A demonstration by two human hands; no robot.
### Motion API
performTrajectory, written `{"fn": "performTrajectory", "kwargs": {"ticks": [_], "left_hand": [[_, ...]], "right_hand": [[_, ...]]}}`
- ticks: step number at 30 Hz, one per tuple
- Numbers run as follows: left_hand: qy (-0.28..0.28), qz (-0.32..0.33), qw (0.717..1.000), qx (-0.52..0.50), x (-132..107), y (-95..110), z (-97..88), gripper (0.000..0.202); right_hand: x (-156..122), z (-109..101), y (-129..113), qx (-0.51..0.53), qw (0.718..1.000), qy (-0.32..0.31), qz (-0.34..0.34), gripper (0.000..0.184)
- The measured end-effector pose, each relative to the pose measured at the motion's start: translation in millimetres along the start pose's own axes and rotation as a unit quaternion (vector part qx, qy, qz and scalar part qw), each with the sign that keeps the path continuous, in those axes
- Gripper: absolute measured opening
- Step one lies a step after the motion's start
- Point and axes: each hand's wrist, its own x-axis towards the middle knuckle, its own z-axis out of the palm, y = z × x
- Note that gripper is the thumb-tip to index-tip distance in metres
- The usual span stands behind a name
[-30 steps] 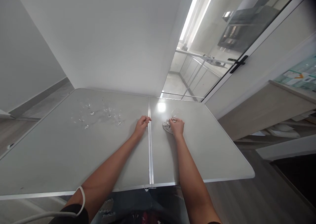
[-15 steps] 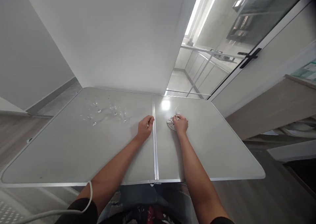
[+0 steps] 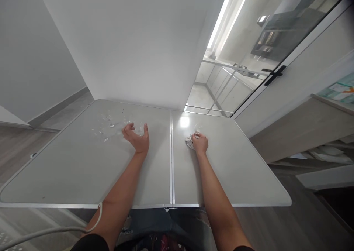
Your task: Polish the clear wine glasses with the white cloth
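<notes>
My left hand (image 3: 136, 137) is over the left half of the table, its thumb and fingers apart and nothing held between them. Just beyond and beside it stand several clear, see-through pieces (image 3: 111, 125) that look like small stemmed glasses; the hand partly covers some. On the right half, my right hand (image 3: 200, 143) is closed on a white crumpled cloth (image 3: 189, 140) lying on the tabletop. A faint clear rim (image 3: 197, 127) shows just past the fingers, and what the cloth wraps, if anything, is hidden.
The pale folding table (image 3: 69, 169) has a metal seam (image 3: 172, 162) down its middle. A white wall (image 3: 132, 51) rises behind it. A glass door with a black handle (image 3: 275, 75) and wooden shelving (image 3: 306, 129) stand to the right. A white cable (image 3: 55, 229) crosses my left arm.
My left hand has moved left from the middle seam towards the clear pieces, and its fingers have opened. My right hand stays on the cloth. The view has shifted slightly.
</notes>
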Motion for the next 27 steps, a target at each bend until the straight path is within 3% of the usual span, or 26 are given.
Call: {"fn": "performTrajectory", "kwargs": {"ticks": [4, 8, 19, 24, 27], "left_hand": [[-0.003, -0.05, 0.998, 0.031, 0, -7, 2.1, 0.069], [-0.023, -0.083, 0.996, 0.033, -1, -10, 3.2, 0.068], [-0.088, -0.026, 0.989, -0.116, -10, -5, 10.9, 0.053], [-0.161, -0.075, 0.96, -0.217, -22, 15, 8.0, 0.055], [-0.222, -0.154, 0.908, -0.319, -39, 25, 9.3, 0.052]], "right_hand": [[1, 1, 1, 0.001, 1.0, 0.0, 0.0, 0.034], [2, 1, 2, 0.006, 1.0, 0.002, 0.004, 0.032], [1, -5, -3, 0.057, 0.998, -0.006, 0.009, 0.03], [-5, -25, -3, 0.011, 0.999, -0.004, 0.036, 0.041], [-13, -38, -6, -0.002, 0.999, -0.054, 0.005, 0.033]]}}
